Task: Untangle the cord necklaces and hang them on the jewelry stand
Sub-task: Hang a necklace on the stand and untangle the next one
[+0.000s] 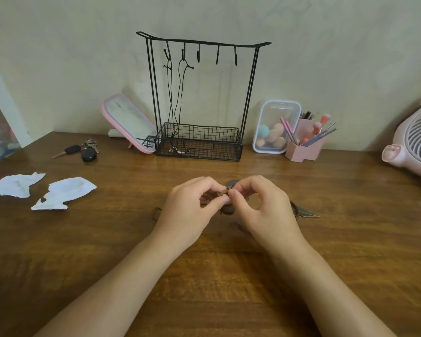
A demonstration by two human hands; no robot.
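Above the table (107, 239), both hands (226, 205) pinch a tangled cord necklace (226, 210).

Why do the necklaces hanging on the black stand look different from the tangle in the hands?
The hanging necklaces have black cords; the tangle looks brownish. The hanging necklaces drop long and straight from two hooks on the stand; the tangle is bunched up down by the table. Nothing touches the hanging necklaces; the left hand and right hand pinch the tangle with their fingers. Both are cord necklaces.
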